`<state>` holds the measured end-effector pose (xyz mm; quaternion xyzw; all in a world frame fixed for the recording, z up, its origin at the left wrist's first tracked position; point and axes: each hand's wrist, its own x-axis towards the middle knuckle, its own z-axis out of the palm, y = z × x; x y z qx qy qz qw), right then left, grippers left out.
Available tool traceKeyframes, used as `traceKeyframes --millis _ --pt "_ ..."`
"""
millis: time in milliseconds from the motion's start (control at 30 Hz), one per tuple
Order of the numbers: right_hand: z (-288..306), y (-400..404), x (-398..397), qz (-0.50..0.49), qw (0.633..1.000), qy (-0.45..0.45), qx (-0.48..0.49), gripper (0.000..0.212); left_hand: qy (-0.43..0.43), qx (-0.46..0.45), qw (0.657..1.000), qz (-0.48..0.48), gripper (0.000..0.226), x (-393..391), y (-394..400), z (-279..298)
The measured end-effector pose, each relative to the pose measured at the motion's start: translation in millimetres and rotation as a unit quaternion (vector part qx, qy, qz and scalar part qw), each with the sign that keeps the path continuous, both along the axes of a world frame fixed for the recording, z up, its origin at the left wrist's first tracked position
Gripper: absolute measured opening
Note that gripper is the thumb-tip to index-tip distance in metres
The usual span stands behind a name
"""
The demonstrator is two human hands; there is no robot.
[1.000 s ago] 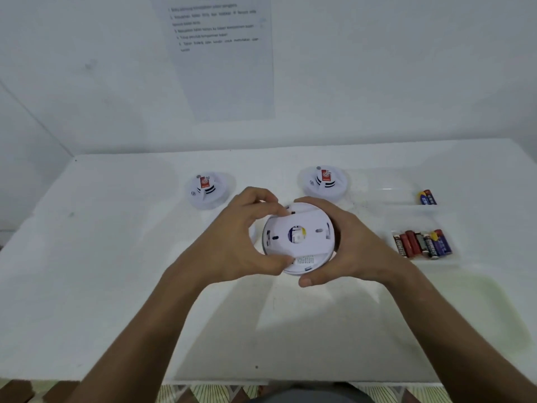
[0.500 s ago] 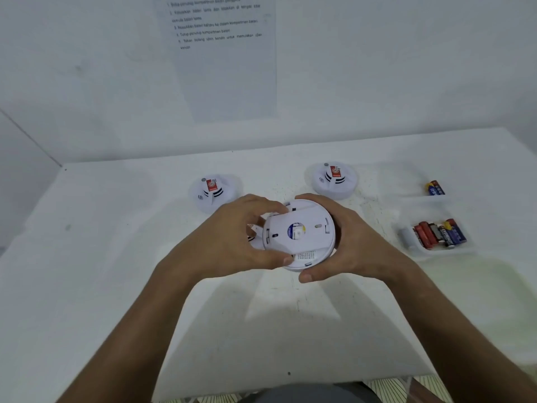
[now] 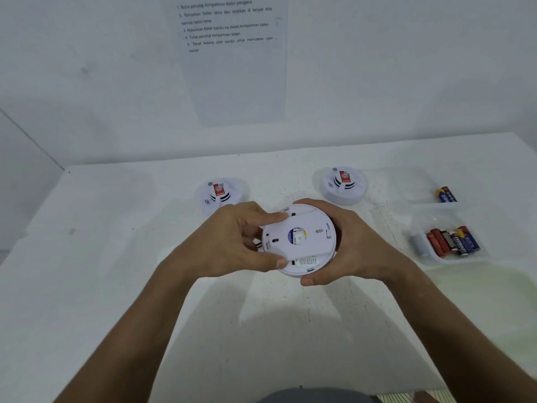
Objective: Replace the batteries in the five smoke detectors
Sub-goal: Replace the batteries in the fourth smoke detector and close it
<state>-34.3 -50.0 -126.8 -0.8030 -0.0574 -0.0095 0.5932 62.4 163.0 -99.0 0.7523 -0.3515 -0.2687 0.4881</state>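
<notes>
I hold a round white smoke detector [image 3: 302,242] above the table's middle, its back plate with a blue and yellow label facing me. My left hand [image 3: 232,242] pinches its left rim with thumb and fingers. My right hand [image 3: 357,245] cups its right side. Two more white detectors stand face up behind: one at the left [image 3: 220,194] and one at the right [image 3: 344,184], each with a red sticker. Part of another white detector [image 3: 257,242] peeks out beneath my left hand.
A clear tray [image 3: 427,254] at the right holds several red and blue batteries [image 3: 453,241]. Behind it, a second clear tray [image 3: 418,196] holds two blue batteries [image 3: 446,194]. A printed instruction sheet [image 3: 232,53] hangs on the wall. The white table [image 3: 101,271] ends near my body.
My view has shifted slightly, and the detector has turned a little in my hands. Both hands keep their grip.
</notes>
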Motion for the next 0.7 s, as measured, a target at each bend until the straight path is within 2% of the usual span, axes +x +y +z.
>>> traceKeyframes --millis 133,467,700 --pt "-2.8 -1.6 -0.2 -0.005 1.0 -0.007 0.01 0.09 -0.001 -0.013 0.999 0.034 0.062 -0.6 -3.7 -6.2" --pt "-1.9 -4.8 5.0 0.02 1.0 0.013 -0.007 0.093 -0.054 -0.02 0.998 0.003 0.064 -2.7 -2.1 -11.7" --pt "-5.0 -6.5 6.9 0.031 0.999 0.008 0.005 0.094 -0.024 -0.029 0.999 -0.002 0.07 0.7 -0.9 -10.6"
